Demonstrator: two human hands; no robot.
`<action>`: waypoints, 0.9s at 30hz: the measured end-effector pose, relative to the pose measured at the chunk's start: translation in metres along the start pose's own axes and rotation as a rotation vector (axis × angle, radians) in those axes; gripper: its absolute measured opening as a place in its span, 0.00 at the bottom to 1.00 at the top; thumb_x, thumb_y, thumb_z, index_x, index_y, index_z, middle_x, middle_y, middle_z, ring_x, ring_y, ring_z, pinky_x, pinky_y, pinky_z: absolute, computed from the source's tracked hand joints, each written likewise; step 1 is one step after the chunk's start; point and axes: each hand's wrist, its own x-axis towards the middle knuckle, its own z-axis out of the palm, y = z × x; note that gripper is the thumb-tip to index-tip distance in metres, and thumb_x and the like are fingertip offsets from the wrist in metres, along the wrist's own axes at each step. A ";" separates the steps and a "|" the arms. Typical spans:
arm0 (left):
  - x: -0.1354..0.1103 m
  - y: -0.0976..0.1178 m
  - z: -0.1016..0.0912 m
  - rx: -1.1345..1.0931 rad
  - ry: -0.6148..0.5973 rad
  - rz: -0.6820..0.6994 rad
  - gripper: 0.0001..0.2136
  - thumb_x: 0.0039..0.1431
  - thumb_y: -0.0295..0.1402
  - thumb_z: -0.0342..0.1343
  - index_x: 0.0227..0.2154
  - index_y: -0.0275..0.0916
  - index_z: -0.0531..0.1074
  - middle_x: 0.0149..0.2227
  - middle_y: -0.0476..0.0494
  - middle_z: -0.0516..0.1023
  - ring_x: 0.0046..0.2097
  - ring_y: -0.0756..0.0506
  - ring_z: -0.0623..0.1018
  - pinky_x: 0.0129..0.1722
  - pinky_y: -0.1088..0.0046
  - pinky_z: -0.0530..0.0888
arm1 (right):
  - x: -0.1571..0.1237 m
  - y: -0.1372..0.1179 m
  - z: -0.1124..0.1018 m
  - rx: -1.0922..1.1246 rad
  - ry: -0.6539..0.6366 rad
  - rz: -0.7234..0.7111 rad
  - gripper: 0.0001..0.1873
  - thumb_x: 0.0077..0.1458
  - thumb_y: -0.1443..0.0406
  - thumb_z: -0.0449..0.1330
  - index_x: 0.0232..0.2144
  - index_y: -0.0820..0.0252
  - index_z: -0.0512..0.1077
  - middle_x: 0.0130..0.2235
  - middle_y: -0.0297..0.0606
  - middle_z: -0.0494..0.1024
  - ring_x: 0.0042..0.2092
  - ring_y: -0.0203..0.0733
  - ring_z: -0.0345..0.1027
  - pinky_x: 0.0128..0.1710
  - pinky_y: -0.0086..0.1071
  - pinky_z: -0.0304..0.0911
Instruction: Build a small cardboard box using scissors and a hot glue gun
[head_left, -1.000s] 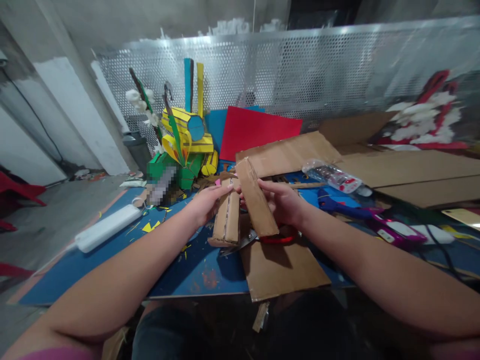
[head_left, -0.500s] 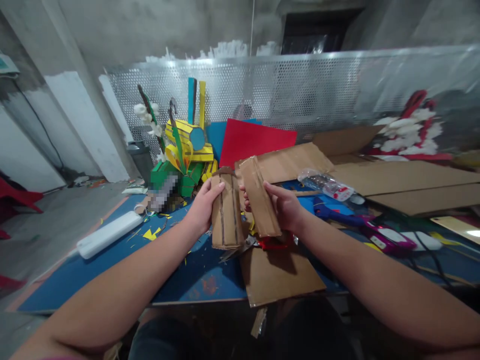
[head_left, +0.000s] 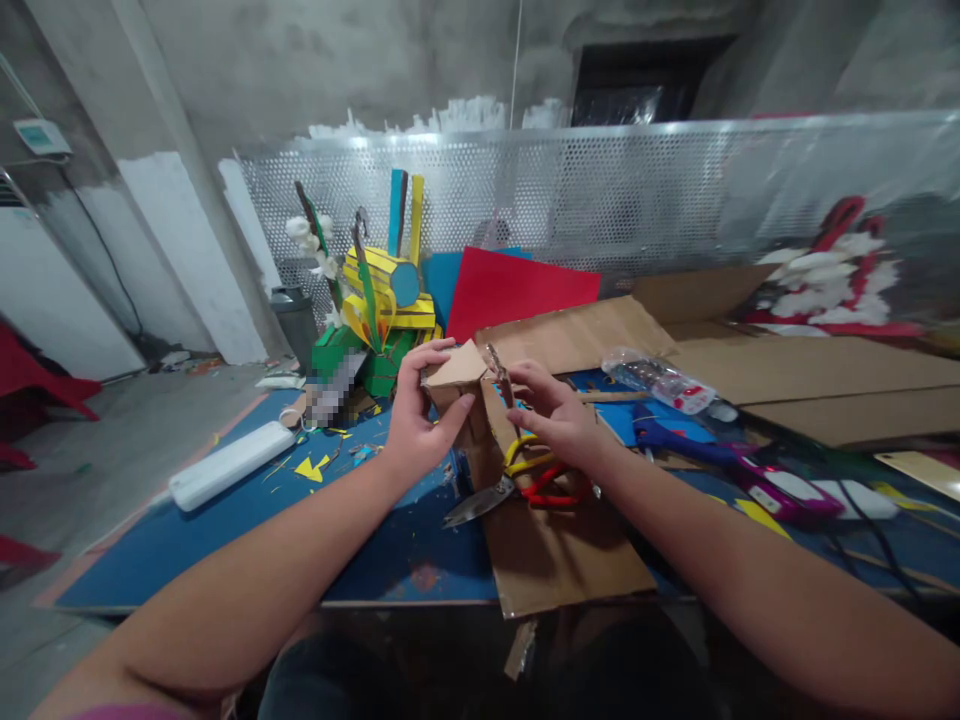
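Note:
My left hand is closed around a folded cardboard tube, its flat angular end tilted up toward me. Between the thumb and fingers of my right hand is a narrow cardboard piece, turned nearly edge-on and close beside the tube. Just below both hands lie scissors with a silver blade and what look like red and yellow handles. They rest on a brown cardboard sheet that overhangs the front edge of the blue table.
A white power strip and yellow paper scraps lie on the left. Behind stand yellow-and-green paper models and a red sheet. To the right are a plastic bottle, a blue-and-purple tool and large cardboard sheets.
Both cardboard pieces have been turned: the tube now shows its end face, and the strip is edge-on rather than flat. The scissors below are more exposed. The view has shifted slightly.

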 end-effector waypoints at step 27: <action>0.003 -0.011 -0.001 0.078 -0.080 0.314 0.23 0.71 0.37 0.68 0.63 0.49 0.69 0.67 0.34 0.72 0.69 0.35 0.74 0.67 0.49 0.75 | 0.000 0.014 -0.007 -0.087 -0.078 -0.159 0.24 0.66 0.56 0.74 0.63 0.38 0.81 0.61 0.39 0.78 0.63 0.51 0.74 0.62 0.45 0.75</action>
